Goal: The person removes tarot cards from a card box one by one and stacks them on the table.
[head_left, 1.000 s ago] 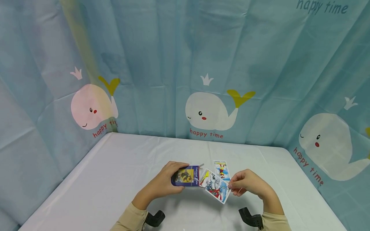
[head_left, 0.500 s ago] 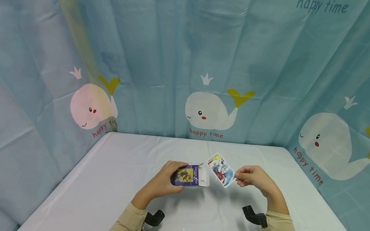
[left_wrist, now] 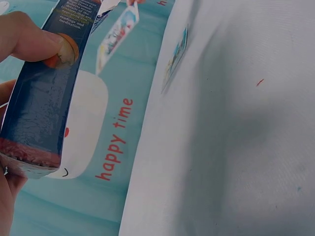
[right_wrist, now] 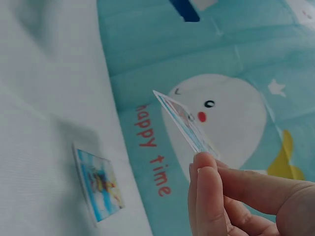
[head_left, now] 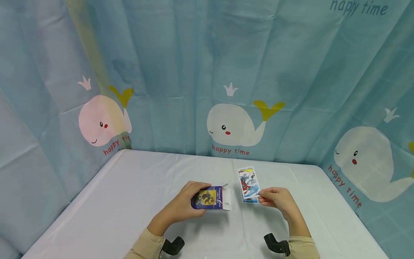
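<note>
My left hand (head_left: 185, 202) grips a dark blue tarot card box (head_left: 210, 197) by its long sides, its white flap open toward the right. In the left wrist view the thumb presses the printed side of the box (left_wrist: 42, 108). My right hand (head_left: 279, 199) pinches the corner of a tarot card (head_left: 248, 182) between thumb and fingertips. That card is raised over a second card (right_wrist: 101, 184) lying on the table, so in the head view only the lower edge of the second card (head_left: 250, 200) shows.
A white cloth covers the table (head_left: 129, 208). Behind it hangs a blue curtain (head_left: 174, 90) printed with whales, meeting the table's back edge. Black wrist mounts (head_left: 173, 245) sit at both cuffs.
The held card has come away from the box's open end, moved right and back, and turned more upright over the card on the table. The left hand and box stay nearly still.
</note>
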### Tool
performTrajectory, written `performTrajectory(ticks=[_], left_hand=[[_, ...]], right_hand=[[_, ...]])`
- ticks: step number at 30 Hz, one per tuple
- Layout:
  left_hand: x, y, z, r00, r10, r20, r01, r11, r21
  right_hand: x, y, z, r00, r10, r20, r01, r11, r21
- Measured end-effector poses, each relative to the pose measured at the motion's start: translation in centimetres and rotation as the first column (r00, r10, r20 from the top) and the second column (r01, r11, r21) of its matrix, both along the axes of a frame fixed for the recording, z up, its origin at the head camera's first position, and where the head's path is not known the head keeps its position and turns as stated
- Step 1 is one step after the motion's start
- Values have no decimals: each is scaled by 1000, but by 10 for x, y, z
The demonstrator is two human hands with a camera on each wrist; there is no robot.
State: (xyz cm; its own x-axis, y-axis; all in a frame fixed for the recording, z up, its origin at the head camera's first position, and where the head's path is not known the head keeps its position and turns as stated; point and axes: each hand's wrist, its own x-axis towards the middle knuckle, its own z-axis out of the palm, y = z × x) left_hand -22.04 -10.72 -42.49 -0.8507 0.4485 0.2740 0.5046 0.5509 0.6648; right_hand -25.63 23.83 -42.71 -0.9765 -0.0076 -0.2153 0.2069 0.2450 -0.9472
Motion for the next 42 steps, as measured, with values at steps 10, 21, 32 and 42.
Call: performTrajectory(ticks=[10, 21, 32, 42], left_hand=[[1, 1, 0, 1000, 5, 1, -5, 1000, -6], [2, 2, 0, 1000, 12, 0, -12, 1000, -11], [2, 2, 0, 1000, 8, 5, -8, 1000, -11], [1, 3, -1, 1000, 14, -12, -14, 1000, -11]], right_hand=[[-7, -3, -26, 998, -48, 33, 50, 997, -54], [-15, -6, -45, 988, -137, 76, 142, 987, -68], [-15, -11, -49, 984, -164, 63, 164, 986, -3], [-14, -15, -47, 986, -166, 23, 164, 982, 92]])
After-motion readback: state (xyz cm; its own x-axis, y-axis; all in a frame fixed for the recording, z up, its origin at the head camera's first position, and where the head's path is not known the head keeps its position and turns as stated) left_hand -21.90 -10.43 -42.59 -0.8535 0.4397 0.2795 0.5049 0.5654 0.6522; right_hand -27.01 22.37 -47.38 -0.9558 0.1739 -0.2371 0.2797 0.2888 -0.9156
